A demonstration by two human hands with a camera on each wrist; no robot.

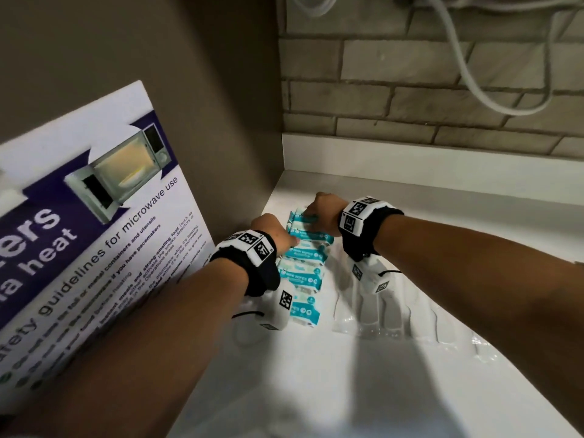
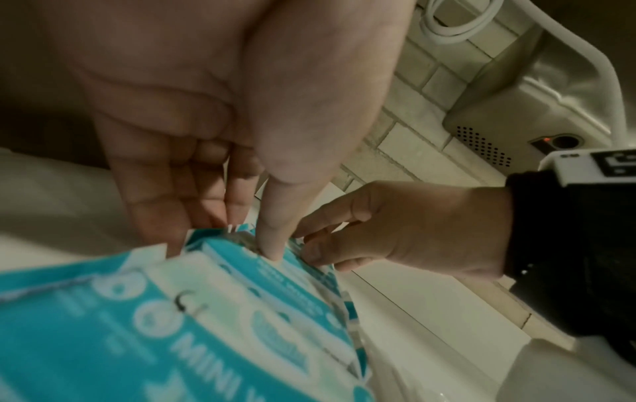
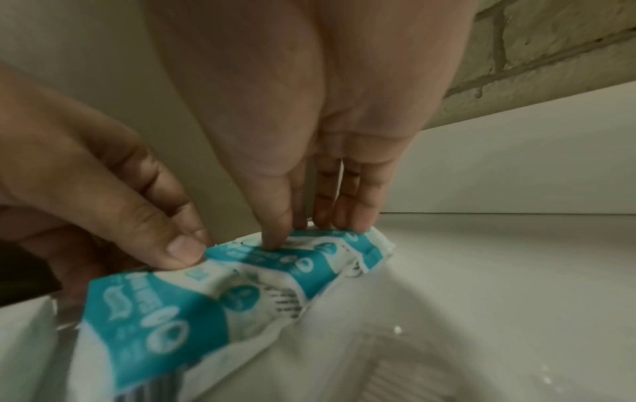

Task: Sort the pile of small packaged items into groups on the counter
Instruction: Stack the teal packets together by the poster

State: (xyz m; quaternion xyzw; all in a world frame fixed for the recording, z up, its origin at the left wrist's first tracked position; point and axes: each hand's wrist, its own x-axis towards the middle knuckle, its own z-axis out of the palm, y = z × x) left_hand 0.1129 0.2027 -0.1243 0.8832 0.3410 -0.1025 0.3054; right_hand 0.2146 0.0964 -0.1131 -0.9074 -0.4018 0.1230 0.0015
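1. Right hand (image 1: 322, 213) grip: thumb and fingertips (image 3: 354, 217) pinch the far packet of the wipes row (image 1: 305, 267), narrow hold on its top edge.
2. Left hand (image 1: 273, 232) grip: thumb in front, fingers behind, pinching the top edge of a packet just beside the right grip.
3. Teal-white "MINI WIPES" packets run in an overlapping line from both grips back toward the person, on the white counter (image 1: 316, 374).
4. Right of the grips: clear plastic tray (image 1: 395, 317) on the counter.
5. Left of the grips: microwave safety poster (image 1: 94, 222); brick wall (image 1: 410, 90) beyond.
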